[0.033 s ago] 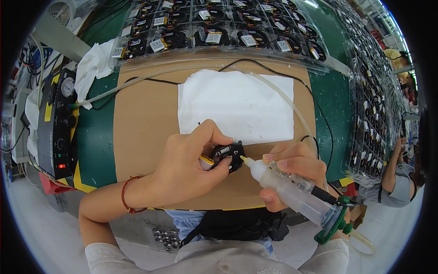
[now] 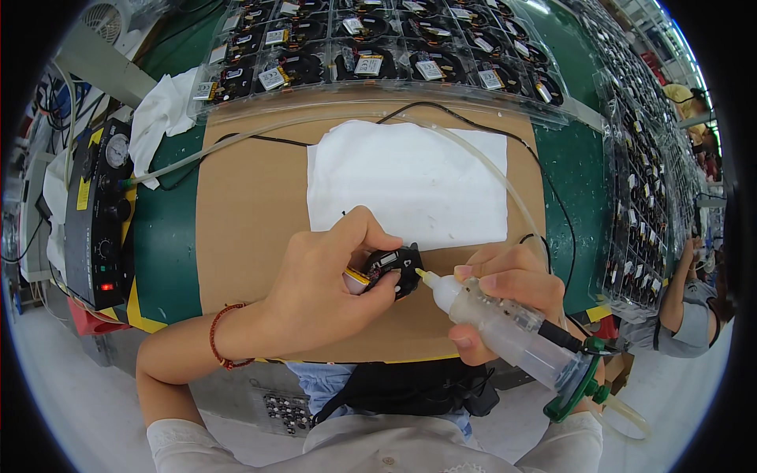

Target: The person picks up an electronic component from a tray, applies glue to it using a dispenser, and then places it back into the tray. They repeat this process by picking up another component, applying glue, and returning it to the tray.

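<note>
My left hand is closed round a small black plastic electronic part, pinched between thumb and fingers. A silver and yellow battery pouch shows at its left side, partly covered by my fingers. In my right hand is a translucent glue-dispensing syringe, tilted with its tip to the upper left. Its yellowish nozzle sits at the right edge of the black part; whether it touches I cannot tell. A green cap closes the syringe's rear end, where a clear hose joins it.
Brown cardboard covers the bench, with a white cloth beyond my hands. Clear trays of similar black parts stand at the back and right. A black dispenser box with a gauge is at left; its hose and black cables arch across.
</note>
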Motion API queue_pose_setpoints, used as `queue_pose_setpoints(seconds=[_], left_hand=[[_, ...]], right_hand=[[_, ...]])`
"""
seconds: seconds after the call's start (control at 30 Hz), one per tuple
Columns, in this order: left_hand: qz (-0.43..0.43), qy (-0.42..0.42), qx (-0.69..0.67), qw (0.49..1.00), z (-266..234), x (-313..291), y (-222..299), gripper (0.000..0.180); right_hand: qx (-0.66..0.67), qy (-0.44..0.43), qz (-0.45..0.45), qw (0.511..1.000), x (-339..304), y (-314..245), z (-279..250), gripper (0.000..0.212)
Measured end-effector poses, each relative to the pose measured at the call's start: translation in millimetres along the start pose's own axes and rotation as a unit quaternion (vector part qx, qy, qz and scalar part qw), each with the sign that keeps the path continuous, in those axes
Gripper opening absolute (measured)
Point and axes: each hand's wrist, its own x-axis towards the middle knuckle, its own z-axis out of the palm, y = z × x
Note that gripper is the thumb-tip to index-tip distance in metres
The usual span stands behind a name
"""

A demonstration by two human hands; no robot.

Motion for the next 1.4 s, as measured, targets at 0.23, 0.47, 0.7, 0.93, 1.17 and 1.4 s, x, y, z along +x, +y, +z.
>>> queue_pose_setpoints(seconds=[0.23,0.47,0.7,0.93,1.17,1.4], left_hand=[[0.005,-0.001,-0.004,1.000,1,-1,-2,0.023],[-0.002,-0.006,-0.006,1.000,-1,1,-2,0.023],[0.010,-0.003,-0.019,1.000,1,1,-4,0.023],[0.023,0.000,-0.008,1.000,3,-1,-5,0.024],[0.024,0.006,-0.006,1.000,0,0,-9,0.024],[0.050,-0.002,-0.008,0.999,-1,0,-7,0.024]], right_hand=[[-0.005,-0.002,0.008,1.000,-2,0,-1,0.047],[-0.019,-0.004,0.010,1.000,-1,-1,-2,0.047],[-0.012,0.024,-0.019,0.999,-4,6,1,0.048],[-0.008,0.009,-0.017,1.000,-5,4,-2,0.048],[-0.040,-0.027,0.004,0.999,-2,-1,-4,0.049],[0.021,0.078,0.002,0.997,-3,6,-19,0.052]])
